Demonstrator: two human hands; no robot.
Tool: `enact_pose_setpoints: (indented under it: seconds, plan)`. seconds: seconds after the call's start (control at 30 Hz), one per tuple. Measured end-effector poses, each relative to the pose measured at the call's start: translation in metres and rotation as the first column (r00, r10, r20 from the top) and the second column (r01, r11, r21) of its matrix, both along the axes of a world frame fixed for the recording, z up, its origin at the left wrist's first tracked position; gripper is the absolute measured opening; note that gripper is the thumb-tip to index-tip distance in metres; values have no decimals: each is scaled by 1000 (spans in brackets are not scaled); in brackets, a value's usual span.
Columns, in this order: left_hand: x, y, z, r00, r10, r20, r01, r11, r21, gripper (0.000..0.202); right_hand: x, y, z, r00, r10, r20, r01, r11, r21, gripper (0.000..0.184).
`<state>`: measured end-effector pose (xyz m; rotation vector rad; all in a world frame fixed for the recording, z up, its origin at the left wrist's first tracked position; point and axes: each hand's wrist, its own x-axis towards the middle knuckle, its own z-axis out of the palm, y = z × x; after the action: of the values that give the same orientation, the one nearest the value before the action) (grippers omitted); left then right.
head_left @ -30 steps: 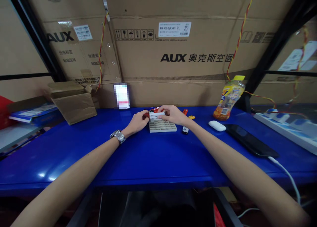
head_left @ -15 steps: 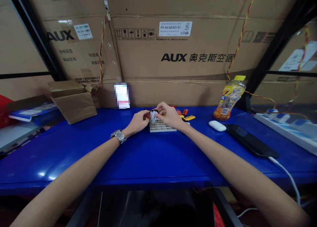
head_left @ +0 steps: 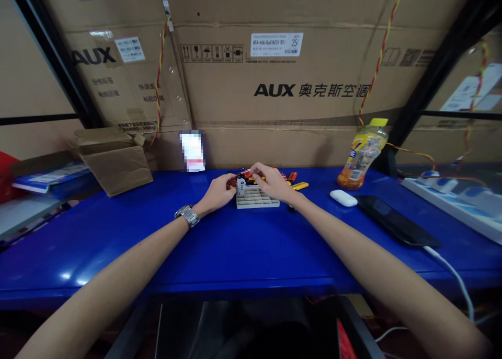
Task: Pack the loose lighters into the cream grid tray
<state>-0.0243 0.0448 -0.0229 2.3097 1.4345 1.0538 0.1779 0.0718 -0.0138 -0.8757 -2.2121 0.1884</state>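
Observation:
My left hand (head_left: pixel 220 190) is closed, its fingertips pinching the left side of a small white block with a black top (head_left: pixel 240 187). The block looks like a lighter and has a small dark mark on its face. It stands upright at the left end of an off-white grid tray (head_left: pixel 259 204) with rows of square compartments. My right hand (head_left: pixel 271 182) hovers over the tray's right part, thumb and forefinger apart and holding nothing that I can see. Behind it, partly hidden, lies a pile of slim red, yellow and black pieces (head_left: pixel 292 176).
An open cardboard box (head_left: pixel 117 163) and a lit phone (head_left: pixel 193 151) stand at the back left. To the right are a drink bottle (head_left: pixel 361 155), a white earbud case (head_left: pixel 343 197), a black phone on a cable (head_left: pixel 396 220) and a power strip (head_left: pixel 451 202).
My right hand has let go of the white block and drawn slightly up and right. The block has turned from tilted to upright. My left hand has stayed at its side.

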Motion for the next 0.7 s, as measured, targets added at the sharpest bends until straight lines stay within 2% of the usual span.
enact_pose_setpoints:
  seconds: [0.1, 0.2, 0.33, 0.57, 0.7]
  plan:
    - [0, 0, 0, 1000, 8, -6, -8, 1000, -7, 40, 9, 6, -4, 953, -127, 276, 112, 991, 69, 18]
    - [0, 0, 0, 1000, 16, -15, -17, 1000, -9, 38, 14, 10, -7, 900, -124, 417, 96, 992, 86, 24]
    - [0, 0, -1, 1000, 4, -22, -3, 1000, 6, 36, 13, 11, -9, 899, -88, 430, 70, 996, 57, 28]
    - [1, -1, -2, 998, -9, -56, 11, 999, 33, 34, 7, 10, -17, 860, -192, 474, 213, 977, 9, 44]
    - [1, -2, -1, 998, -21, -57, 22, 1000, 22, 32, 5, 10, -18, 863, -183, 470, 236, 970, -55, 42]
